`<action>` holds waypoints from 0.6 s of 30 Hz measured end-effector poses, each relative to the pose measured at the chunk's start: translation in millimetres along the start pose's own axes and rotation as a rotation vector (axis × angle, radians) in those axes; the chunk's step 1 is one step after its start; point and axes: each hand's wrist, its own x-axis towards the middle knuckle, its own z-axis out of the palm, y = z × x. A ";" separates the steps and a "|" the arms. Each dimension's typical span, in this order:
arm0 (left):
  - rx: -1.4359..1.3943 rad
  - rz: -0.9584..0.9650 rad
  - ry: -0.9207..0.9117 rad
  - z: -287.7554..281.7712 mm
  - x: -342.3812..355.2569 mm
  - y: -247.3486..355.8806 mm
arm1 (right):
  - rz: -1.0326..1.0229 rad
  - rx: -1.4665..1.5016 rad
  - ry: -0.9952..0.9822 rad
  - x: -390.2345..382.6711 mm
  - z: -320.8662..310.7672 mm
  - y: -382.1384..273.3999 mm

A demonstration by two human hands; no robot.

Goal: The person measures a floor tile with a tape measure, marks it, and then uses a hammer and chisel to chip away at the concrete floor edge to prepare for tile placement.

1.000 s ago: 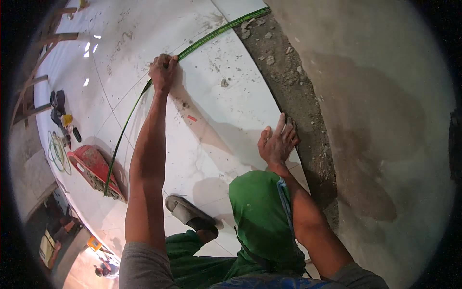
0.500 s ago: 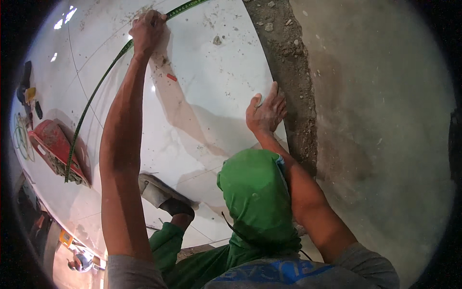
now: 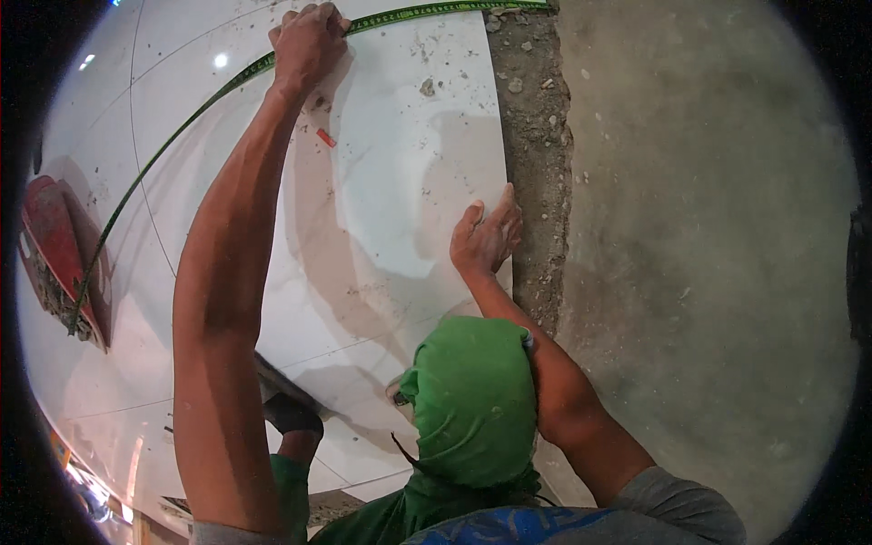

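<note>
A green tape measure blade (image 3: 400,16) runs in a curve across the white tiles, from the left side up to the far edge. My left hand (image 3: 309,45) is closed on it at the far end of my reach, pressing it near the tile surface. My right hand (image 3: 486,236) rests nearer, on the right edge of the white floor tile (image 3: 381,209). Its fingers are stretched out and the thumb stands apart, with nothing held. At its far right end, the blade crosses over the strip of rough mortar (image 3: 536,136).
A red scoop-like container (image 3: 59,227) with grey mortar lies at the left, under the tape's loose end. A small red piece (image 3: 326,137) and crumbs (image 3: 428,87) lie on the tile. Smooth grey concrete (image 3: 699,227) spans the right. My green-clothed knee (image 3: 477,400) rises in front.
The view has shifted, and the tape's far right part now shows crossing the tile edge. My left hand keeps hold of the tape. My right hand sits slightly nearer along the tile edge.
</note>
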 end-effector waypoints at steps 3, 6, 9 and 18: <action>0.043 -0.011 0.007 0.1 -2.7 -15.5 | -0.034 0.001 0.031 -3.4 4.7 -9.4; -0.022 -0.206 -0.234 -17.9 15.8 23.2 | 0.027 -0.033 0.056 2.6 2.6 -2.2; -0.146 -0.238 -0.220 -24.1 20.6 35.8 | 0.047 -0.040 0.066 3.9 4.7 8.7; 0.005 0.081 -0.019 -14.5 -6.3 -42.9 | -0.002 0.008 0.027 -0.7 5.8 -0.4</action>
